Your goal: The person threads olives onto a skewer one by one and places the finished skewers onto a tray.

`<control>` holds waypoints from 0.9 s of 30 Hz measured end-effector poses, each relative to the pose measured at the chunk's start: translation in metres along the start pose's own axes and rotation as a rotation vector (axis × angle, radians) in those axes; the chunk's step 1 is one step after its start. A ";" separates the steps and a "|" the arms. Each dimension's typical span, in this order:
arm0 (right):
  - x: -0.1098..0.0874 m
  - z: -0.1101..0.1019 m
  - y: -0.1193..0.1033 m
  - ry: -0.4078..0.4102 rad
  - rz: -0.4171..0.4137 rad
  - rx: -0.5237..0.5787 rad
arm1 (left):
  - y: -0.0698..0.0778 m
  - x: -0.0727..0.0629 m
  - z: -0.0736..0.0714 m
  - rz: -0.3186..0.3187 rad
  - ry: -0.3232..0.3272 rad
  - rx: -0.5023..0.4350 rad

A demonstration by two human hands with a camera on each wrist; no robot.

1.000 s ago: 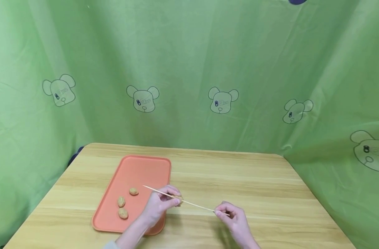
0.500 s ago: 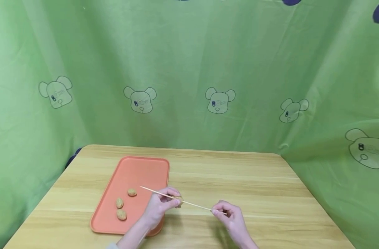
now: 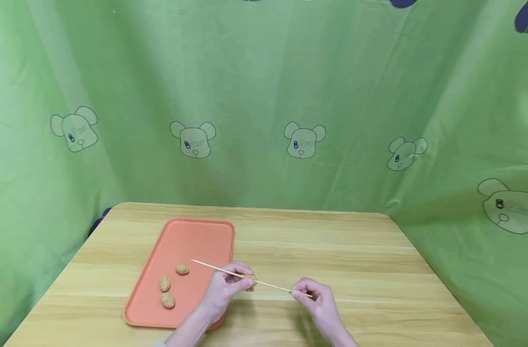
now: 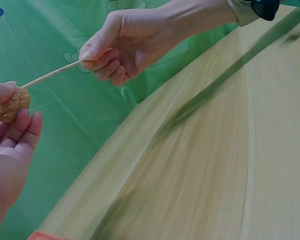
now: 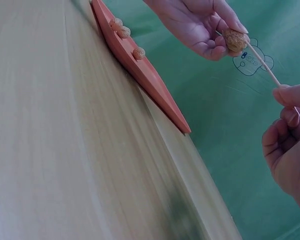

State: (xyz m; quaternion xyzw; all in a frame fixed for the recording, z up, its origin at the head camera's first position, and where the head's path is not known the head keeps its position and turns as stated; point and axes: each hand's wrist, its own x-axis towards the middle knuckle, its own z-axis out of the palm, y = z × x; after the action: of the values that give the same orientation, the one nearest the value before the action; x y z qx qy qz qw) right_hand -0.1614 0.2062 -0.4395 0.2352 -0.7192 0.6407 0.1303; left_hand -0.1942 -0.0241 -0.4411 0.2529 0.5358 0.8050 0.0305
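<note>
My left hand (image 3: 222, 289) pinches a wrinkled brown ball (image 5: 234, 40), like a meatball, between thumb and fingers. A thin wooden skewer (image 3: 274, 286) shows on both sides of this ball, its pointed end reaching left over the tray. Near the skewer's other end, my right hand (image 3: 318, 303) pinches it between thumb and forefinger, as the left wrist view also shows. Both hands are raised over the table. Similar brown balls (image 3: 167, 300) lie in the pink tray (image 3: 199, 231), left of my left hand, whose forearm crosses the tray's near right corner.
The light wood table (image 3: 333, 241) stretches beyond and to the right of the hands. Green curtains (image 3: 246, 72) printed with bear heads hang close behind the table and along both sides.
My right hand has come slightly closer to the left, and the skewer's pointed end sticks out farther left of the held ball. The head view has shifted a little.
</note>
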 end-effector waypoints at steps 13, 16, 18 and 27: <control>-0.002 0.003 0.000 0.001 0.009 0.008 | -0.005 -0.001 0.005 0.006 -0.009 -0.050; -0.002 0.003 0.000 0.002 0.007 0.008 | -0.006 0.000 0.006 0.012 -0.017 -0.046; -0.002 0.003 0.000 0.001 0.005 0.010 | -0.006 0.000 0.007 0.013 -0.020 -0.049; -0.003 0.006 -0.001 -0.001 0.019 -0.014 | -0.008 0.000 0.009 0.004 -0.025 -0.047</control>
State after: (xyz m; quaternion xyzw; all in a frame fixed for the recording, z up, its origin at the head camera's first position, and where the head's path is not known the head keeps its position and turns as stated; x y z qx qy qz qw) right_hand -0.1577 0.2012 -0.4414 0.2279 -0.7260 0.6366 0.1256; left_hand -0.1916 -0.0133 -0.4453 0.2633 0.5159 0.8142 0.0415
